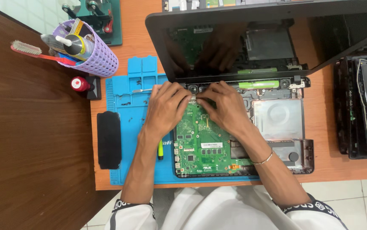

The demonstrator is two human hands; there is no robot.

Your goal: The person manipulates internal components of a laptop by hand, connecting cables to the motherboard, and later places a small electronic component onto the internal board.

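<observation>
An opened laptop lies on a blue work mat (124,102), its base (279,119) bare with a green circuit board (202,142) exposed. The dark screen (251,38) stands tilted up behind and mirrors both hands. My left hand (164,106) and my right hand (224,106) rest side by side at the board's upper edge, just below the hinge. Their fingertips meet at a small silvery part (193,97) there. Whether either hand grips that part, I cannot tell. A thin metal bracelet (263,160) circles my right wrist.
A lilac mesh cup (92,49) of tools and a red toothbrush (34,52) stand at the back left. A small red-capped bottle (80,84) and a black pad (109,139) lie left of the mat. A yellow-green tool (160,150) lies beside the board. Another dismantled laptop (364,110) sits at right.
</observation>
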